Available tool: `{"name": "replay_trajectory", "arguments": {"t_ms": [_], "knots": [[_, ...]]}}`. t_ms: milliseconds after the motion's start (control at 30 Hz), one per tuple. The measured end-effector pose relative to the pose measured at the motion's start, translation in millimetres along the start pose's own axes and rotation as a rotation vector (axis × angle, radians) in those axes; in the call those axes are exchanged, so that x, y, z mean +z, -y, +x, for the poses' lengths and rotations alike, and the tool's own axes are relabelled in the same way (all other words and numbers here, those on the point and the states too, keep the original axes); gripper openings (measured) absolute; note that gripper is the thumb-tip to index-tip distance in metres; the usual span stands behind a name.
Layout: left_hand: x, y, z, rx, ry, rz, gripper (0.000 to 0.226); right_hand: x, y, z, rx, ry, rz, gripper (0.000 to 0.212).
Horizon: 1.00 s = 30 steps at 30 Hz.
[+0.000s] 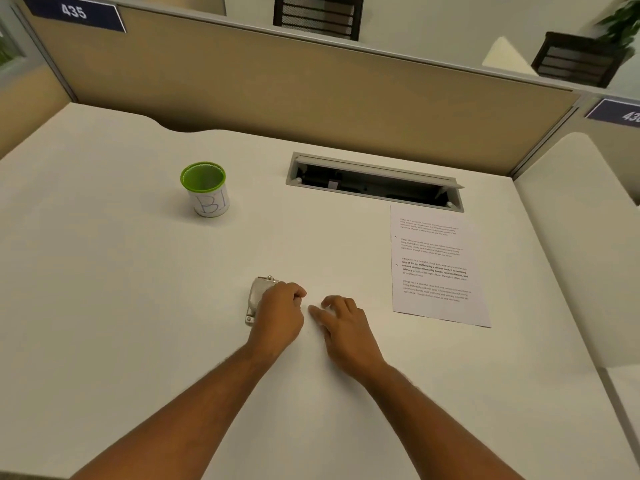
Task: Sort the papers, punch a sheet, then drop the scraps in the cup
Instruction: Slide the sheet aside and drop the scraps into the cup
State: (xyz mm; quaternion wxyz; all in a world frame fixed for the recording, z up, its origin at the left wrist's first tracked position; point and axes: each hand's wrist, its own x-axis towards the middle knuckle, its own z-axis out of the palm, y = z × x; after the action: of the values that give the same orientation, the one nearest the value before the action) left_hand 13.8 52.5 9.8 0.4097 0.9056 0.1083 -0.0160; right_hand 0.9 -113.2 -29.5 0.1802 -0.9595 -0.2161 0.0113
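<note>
A small grey metal hole punch (258, 296) lies on the white desk (138, 306) in front of me. My left hand (278, 315) rests over its right side, fingers curled and thumb pinched against the forefinger; nothing shows between them. My right hand (341, 322) lies flat on the desk just to the right, fingers spread, forefinger pointing at the left hand. A printed sheet (438, 268) lies flat at the right. The white cup with a green rim (205, 190) stands upright at the back left, away from both hands. I see no scraps.
An open cable tray slot (375, 183) is cut into the desk behind the sheet. A tan partition (277, 88) closes off the back. A second desk (581, 237) adjoins on the right.
</note>
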Motion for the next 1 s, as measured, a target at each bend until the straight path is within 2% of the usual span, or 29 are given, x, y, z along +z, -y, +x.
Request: {"name": "replay_trajectory", "arguments": {"t_ms": [233,500,1000], "knots": [[13.4,21.4,-31.0,0.092,0.071,0.085,0.025,6.9,10.2,-32.7,-0.01,-0.028,0.064,0.04],[16.3,32.3,-45.7,0.148,0.11,0.134,0.021,7.2,12.9,-29.2,0.159,-0.12,0.292,0.03],[16.0,35.5,-53.8,0.127,0.044,0.112,0.016,11.9,34.5,-16.7,0.23,-0.18,0.181,0.008]]}}
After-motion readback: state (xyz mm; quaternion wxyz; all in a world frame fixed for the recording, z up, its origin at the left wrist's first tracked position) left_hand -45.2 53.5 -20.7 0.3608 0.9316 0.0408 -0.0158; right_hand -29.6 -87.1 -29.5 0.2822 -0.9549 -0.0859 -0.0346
